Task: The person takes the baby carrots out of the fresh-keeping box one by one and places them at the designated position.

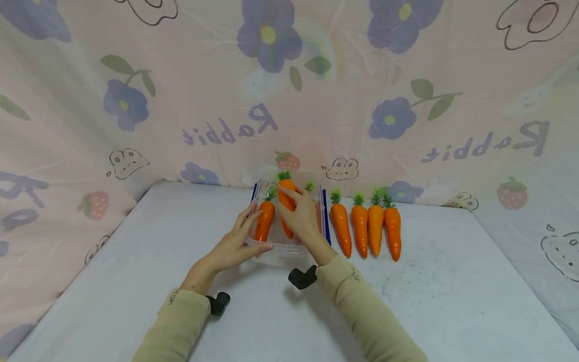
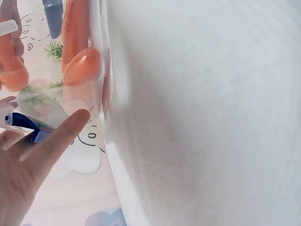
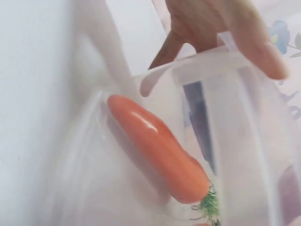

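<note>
A clear plastic box with blue side latches stands at the middle of the table. My left hand rests against its front left corner, fingers along the left wall and thumb by the front rim. Over the box, my right hand grips an orange carrot with a green top. Another carrot lies inside at the left, also seen in the right wrist view as a carrot through clear plastic. A green carrot top shows at the box's right; my right hand partly hides that side.
Right of the box, several carrots lie side by side on the white table, green tops toward the back. A printed cloth with flowers and rabbits hangs behind the table. Black wrist mounts sit under both sleeves.
</note>
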Demonstrator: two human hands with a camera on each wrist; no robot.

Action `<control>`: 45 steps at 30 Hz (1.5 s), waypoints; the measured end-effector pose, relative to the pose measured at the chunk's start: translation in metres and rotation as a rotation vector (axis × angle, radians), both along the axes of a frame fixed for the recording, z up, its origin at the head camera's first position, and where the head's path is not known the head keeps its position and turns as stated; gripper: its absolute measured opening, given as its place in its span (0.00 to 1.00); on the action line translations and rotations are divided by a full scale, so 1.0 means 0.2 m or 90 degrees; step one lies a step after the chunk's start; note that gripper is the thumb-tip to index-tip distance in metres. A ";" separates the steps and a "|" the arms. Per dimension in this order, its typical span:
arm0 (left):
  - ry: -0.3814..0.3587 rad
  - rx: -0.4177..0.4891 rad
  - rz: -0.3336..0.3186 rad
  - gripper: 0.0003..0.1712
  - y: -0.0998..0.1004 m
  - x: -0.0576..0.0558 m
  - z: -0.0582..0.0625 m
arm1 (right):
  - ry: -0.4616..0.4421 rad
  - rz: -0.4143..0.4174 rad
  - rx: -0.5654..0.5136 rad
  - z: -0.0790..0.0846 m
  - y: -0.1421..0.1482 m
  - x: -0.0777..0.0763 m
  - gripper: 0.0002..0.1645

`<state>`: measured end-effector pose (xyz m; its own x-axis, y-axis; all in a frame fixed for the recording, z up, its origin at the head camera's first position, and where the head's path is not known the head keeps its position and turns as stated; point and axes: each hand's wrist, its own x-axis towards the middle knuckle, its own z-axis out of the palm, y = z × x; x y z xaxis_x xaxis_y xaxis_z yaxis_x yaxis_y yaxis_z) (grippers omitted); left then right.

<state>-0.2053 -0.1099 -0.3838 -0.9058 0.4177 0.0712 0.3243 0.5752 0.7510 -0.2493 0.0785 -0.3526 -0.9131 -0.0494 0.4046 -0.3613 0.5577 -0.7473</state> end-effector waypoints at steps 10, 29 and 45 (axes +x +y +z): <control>0.012 -0.010 -0.004 0.54 0.00 0.00 0.01 | 0.008 0.001 -0.026 0.04 0.12 0.03 0.24; 0.010 0.003 -0.009 0.53 0.00 0.00 0.00 | 0.015 -0.035 -0.008 0.03 0.33 0.07 0.25; 0.006 -0.007 -0.005 0.53 0.00 0.00 0.00 | 0.013 -0.083 0.006 -0.03 0.50 0.09 0.25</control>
<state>-0.2058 -0.1099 -0.3835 -0.9019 0.4252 0.0754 0.3360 0.5814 0.7410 -0.2323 0.1785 -0.3582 -0.9034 0.0647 0.4238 -0.3011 0.6080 -0.7346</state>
